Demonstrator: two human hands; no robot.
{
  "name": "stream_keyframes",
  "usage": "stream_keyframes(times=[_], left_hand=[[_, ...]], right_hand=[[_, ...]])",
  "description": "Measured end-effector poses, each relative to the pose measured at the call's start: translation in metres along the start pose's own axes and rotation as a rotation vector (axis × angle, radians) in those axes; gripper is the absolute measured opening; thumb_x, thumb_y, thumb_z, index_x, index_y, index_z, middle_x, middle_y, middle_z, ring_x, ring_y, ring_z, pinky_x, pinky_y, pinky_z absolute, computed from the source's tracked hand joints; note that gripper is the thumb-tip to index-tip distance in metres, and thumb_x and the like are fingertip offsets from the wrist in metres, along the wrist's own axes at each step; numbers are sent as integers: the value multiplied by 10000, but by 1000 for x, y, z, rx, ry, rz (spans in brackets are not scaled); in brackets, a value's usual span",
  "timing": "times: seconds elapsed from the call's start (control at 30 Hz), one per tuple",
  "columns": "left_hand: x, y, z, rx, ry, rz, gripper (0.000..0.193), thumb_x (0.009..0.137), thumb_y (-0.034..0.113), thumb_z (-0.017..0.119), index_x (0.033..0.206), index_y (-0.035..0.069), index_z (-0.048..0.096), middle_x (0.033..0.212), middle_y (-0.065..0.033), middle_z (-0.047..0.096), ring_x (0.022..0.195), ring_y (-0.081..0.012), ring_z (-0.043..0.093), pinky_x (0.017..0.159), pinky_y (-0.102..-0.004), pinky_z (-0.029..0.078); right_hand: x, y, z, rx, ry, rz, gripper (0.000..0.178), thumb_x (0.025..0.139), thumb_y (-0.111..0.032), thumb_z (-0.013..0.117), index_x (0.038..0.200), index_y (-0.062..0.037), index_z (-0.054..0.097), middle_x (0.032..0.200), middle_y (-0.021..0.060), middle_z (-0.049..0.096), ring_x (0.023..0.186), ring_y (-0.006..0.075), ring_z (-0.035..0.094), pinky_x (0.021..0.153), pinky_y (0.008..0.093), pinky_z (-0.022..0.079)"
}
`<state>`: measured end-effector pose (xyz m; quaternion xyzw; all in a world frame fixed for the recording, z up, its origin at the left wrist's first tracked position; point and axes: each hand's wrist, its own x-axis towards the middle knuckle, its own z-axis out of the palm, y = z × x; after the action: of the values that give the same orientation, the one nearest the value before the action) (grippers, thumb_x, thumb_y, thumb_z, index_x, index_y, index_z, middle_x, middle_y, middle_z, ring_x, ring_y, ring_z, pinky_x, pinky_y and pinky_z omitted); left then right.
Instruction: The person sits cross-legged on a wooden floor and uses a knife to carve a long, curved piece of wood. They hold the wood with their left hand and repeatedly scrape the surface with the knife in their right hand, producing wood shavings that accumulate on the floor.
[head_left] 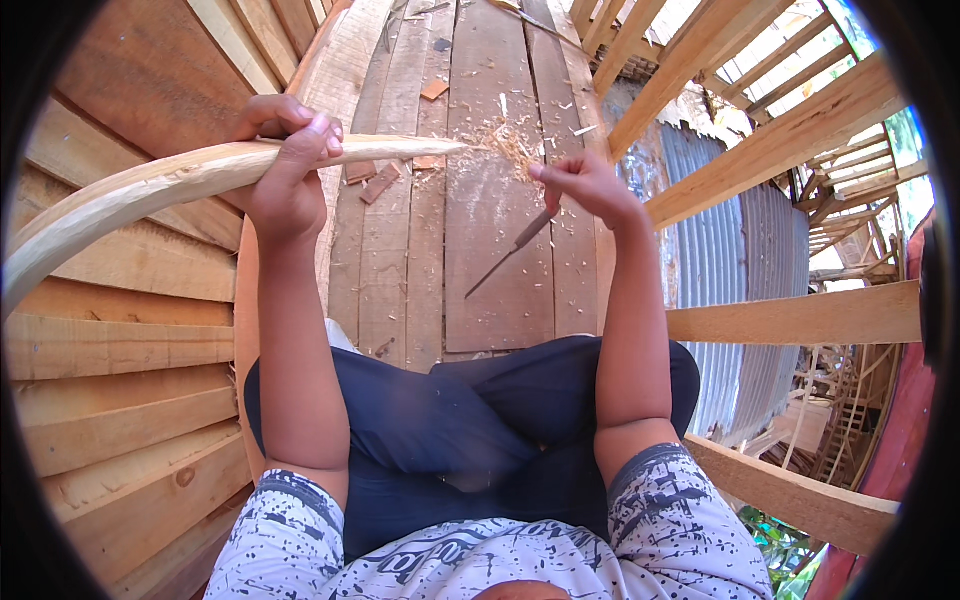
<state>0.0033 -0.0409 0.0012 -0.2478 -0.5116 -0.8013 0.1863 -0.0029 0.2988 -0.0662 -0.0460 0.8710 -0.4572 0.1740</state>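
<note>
My left hand point(292, 170) is closed around a long pale wooden pole point(185, 172), its thumb on top. The pole curves in from the left edge, and its whittled tip points right over the plank floor point(480, 240). Held in my right hand point(590, 190) is a slim knife point(520, 243) with a brown part near the fingers and a thin dark end slanting down toward me. My fingers hide the rest of it. Between the pole's tip and my right hand lies a heap of wood shavings point(505, 138).
Small reddish wood pieces point(380, 184) lie under the pole. Wooden slats point(130, 345) wall the left side. On the right are railing beams point(800, 312) and corrugated metal sheets point(710, 240). A long thin tool or strip point(530, 18) lies at the far end. My crossed legs point(460, 400) are in front.
</note>
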Motion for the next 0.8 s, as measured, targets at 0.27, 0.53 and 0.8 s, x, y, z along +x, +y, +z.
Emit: stream_keyframes(times=[0.27,0.53,0.8], left_hand=[[-1,-1,3,-6,-5,-15,97,841,-8,574,899,68,562,680,-26,535,684,-137,555,777,-366,442],[-2,-6,2,-53,-18,-31,110,838,-23,566,899,67,564,709,-24,525,692,-141,534,786,-369,435],[-2,-9,-3,-63,-57,-46,129,840,-35,553,897,79,572,700,-4,480,707,-139,496,783,-364,421]], right_hand=[[-65,-77,-15,234,-148,-328,463,855,-405,675,573,-44,604,573,39,602,575,95,556,571,271,407],[-109,-160,32,935,-780,-1085,389,747,-304,664,495,-77,472,926,261,653,495,139,539,488,236,412],[-137,-176,66,1312,-1008,-1124,304,629,-260,623,490,-102,404,870,235,641,451,136,477,505,249,382]])
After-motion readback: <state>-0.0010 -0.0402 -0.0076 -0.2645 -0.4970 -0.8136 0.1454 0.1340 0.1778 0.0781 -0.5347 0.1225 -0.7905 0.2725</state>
